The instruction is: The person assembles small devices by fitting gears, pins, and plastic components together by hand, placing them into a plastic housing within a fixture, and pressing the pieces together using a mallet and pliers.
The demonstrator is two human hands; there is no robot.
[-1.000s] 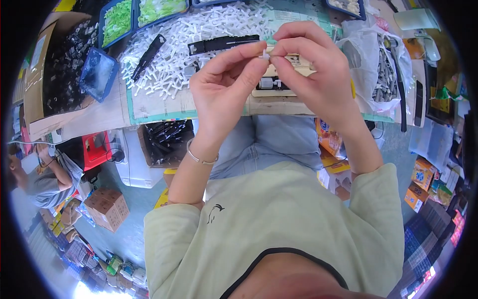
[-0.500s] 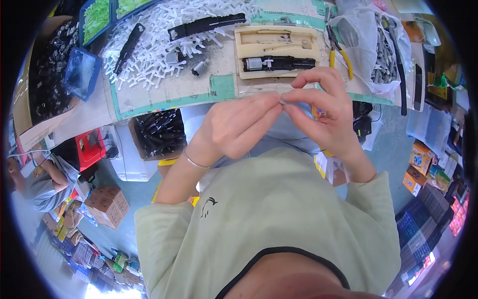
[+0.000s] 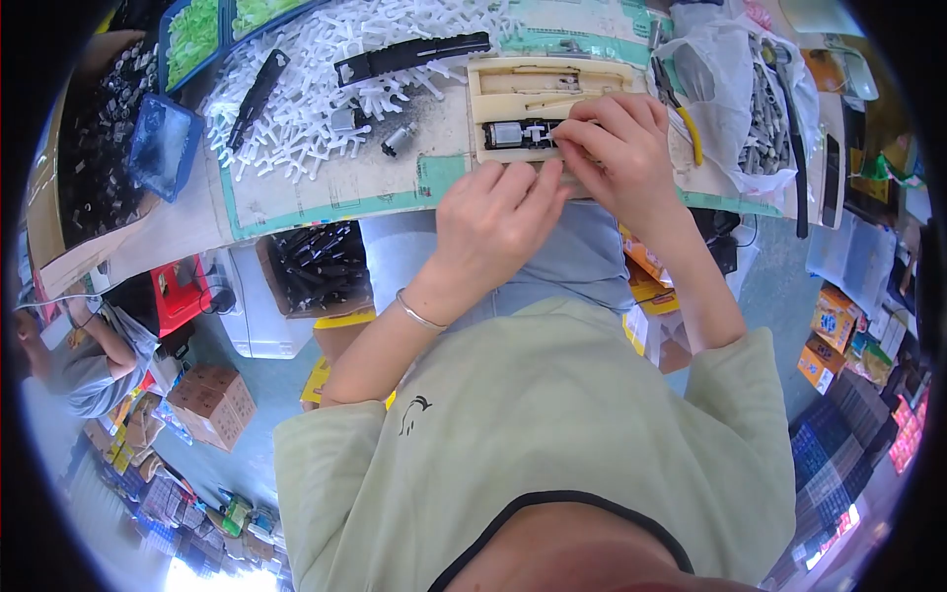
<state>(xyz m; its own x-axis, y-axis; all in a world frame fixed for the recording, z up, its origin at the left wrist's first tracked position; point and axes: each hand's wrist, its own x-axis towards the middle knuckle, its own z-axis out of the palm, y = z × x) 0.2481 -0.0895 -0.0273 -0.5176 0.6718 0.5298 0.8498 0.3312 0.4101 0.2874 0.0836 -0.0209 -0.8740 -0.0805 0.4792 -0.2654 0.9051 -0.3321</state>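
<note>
A cream-coloured fixture block (image 3: 480,87) lies at the front of the bench. In its near slot sits a black plastic housing (image 3: 490,136) with a silver motor (image 3: 507,134) and a small white part (image 3: 536,132). My right hand (image 3: 623,156) is over the right end of that housing, thumb and forefinger pinched together; whatever lies between them is too small to make out. My left hand (image 3: 496,219) is at the near edge of the fixture, fingers curled in and their tips close to the right hand's. Its grip is hidden, so what it holds cannot be seen.
White T-shaped plastic pieces (image 3: 296,109) are heaped at the left, with black housings (image 3: 414,57) on top. A loose motor (image 3: 399,139) lies nearby. Yellow-handled pliers (image 3: 690,133) and a plastic bag of metal parts (image 3: 758,133) are at the right. A person (image 3: 104,360) sits far left.
Both hands have parted from a shared pinch above the bench edge. The right has moved forward onto the housing in the fixture; the left has turned, its fingers now pointing toward the fixture.
</note>
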